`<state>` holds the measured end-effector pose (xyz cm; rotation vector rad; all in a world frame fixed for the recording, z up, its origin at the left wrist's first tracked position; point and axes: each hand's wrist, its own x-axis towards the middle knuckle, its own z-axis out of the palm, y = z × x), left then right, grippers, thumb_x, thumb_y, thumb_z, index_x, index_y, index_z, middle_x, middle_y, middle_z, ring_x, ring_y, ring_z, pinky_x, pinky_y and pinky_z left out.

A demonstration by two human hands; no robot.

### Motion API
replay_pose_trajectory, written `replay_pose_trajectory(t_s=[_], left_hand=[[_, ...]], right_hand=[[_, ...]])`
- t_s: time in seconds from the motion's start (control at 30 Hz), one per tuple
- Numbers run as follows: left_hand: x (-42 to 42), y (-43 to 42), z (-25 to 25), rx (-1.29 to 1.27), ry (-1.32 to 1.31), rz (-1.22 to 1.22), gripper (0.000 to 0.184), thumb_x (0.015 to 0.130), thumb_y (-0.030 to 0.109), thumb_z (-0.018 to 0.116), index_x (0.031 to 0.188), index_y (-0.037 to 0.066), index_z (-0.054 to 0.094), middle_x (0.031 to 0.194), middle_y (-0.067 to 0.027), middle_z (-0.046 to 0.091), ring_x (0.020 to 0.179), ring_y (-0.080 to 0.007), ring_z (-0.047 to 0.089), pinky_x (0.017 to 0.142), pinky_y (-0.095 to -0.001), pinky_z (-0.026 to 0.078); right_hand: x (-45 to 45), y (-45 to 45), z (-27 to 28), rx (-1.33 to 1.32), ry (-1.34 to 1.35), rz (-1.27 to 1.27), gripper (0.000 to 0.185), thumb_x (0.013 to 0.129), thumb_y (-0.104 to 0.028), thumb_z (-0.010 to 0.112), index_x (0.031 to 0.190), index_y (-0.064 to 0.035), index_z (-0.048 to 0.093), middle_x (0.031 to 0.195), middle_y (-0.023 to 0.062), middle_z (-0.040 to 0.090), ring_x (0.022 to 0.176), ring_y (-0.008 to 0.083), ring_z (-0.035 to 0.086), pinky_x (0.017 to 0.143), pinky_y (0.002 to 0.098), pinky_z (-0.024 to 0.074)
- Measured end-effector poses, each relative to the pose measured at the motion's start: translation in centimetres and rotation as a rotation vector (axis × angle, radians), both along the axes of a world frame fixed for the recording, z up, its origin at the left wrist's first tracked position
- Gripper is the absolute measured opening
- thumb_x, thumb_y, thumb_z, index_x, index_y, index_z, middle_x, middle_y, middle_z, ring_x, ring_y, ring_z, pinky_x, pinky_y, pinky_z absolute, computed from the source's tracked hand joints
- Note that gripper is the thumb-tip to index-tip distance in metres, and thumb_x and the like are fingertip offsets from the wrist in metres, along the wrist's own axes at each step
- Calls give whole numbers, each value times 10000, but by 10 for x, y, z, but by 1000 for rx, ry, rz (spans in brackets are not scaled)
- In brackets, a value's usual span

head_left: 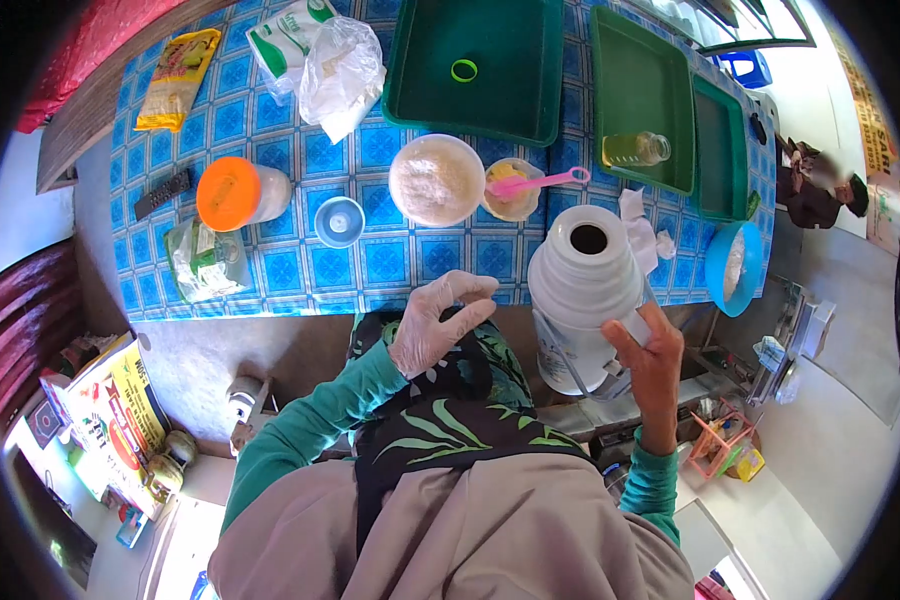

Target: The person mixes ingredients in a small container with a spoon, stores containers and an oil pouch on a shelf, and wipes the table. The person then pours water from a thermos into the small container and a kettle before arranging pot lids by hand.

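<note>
Along the near side of the blue-checked tablecloth (385,265), the gloved left hand (443,322) hangs with thumb and slightly bent fingers parted, holding nothing. The right hand (653,350) is closed on the side of a white flask (582,275), thumb against its body, the other fingertips partly hidden. The flask's uncovered mouth sits near the pink spoon (532,183). Both green-sleeved forearms reach forward, the left slanting inward
</note>
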<state>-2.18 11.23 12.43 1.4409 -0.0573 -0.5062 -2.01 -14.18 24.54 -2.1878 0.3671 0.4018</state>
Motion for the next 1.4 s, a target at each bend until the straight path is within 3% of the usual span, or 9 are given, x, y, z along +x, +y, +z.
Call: replay_pose_trajectory(t_s=[0.13, 0.33, 0.4, 0.67, 0.87, 1.07, 1.13, 1.23, 1.4], left_hand=[[-14, 11, -6, -33, 204, -20, 352, 918, 180, 608, 1229, 17, 586, 1051, -83, 623, 987, -138, 585, 902, -266, 451], [-34, 23, -46, 71, 195, -177, 866, 842, 286, 688, 1490, 18, 179, 1339, -252, 456, 1087, -255, 559, 892, -311, 472], [-38, 37, -42, -129, 612, -314, 913, 868, 331, 641, 1495, 4, 64, 1467, -246, 305, 1269, -300, 434, 1027, -376, 383], [-62, 74, -19, 53, 268, -372, 766, 908, 255, 588, 1493, 21, 153, 1414, -262, 382, 1268, -295, 446, 1050, -373, 359], [-64, 101, -26, 35, 196, -334, 552, 922, 272, 553, 1364, -33, 428, 1283, -213, 555, 1203, -262, 523, 1016, -325, 385], [-63, 140, -48, 256, 147, 106, 355, 918, 215, 561, 1161, -36, 622, 1104, -144, 671, 1019, -201, 626, 912, -292, 460], [-61, 150, -57, 286, 124, 200, 338, 913, 199, 568, 1152, -33, 629, 1084, -138, 678, 1001, -193, 632, 893, -290, 470], [-48, 140, -55, 344, 51, 335, 321, 908, 180, 580, 1147, -27, 637, 1065, -125, 685, 984, -179, 636, 875, -291, 480], [-15, 79, -33, 211, -53, 344, 316, 912, 166, 578, 1167, -14, 630, 1089, -120, 676, 1014, -179, 622, 901, -290, 465]], right_hand=[[-18, 19, 14, 71, -98, -53, 256, 853, -241, 718, 930, -12, 633, 669, -39, 544, 552, 14, 422, 485, 192, 314], [-51, 48, 4, 260, -159, -261, 246, 848, -180, 717, 741, -53, 536, 607, -37, 479, 506, 33, 376, 465, 216, 293], [-61, 55, 2, 333, -163, -320, 242, 855, -171, 708, 738, -56, 531, 606, -34, 476, 504, 36, 374, 466, 214, 295], [-73, 95, 14, 453, -227, -389, 227, 863, -145, 698, 740, -57, 529, 624, -26, 482, 504, 34, 367, 460, 211, 292], [-70, 103, 0, 256, -211, -250, 264, 846, -217, 731, 738, -48, 559, 591, -39, 490, 488, 25, 384, 442, 211, 303], [-68, 70, -16, -58, -214, -61, 276, 827, -262, 749, 804, -20, 618, 624, -30, 548, 535, 21, 439, 470, 202, 341], [-69, 53, -16, -116, -101, -74, 338, 803, -270, 749, 1000, -6, 669, 821, 102, 690, 729, 145, 637, 653, 317, 500], [-63, 35, -9, -254, -98, -35, 333, 797, -269, 752, 999, -16, 673, 834, 108, 693, 730, 161, 644, 658, 325, 502], [-52, 4, -21, -193, -309, -31, 284, 806, -269, 756, 853, -11, 646, 645, -23, 574, 584, 65, 510, 521, 260, 409]])
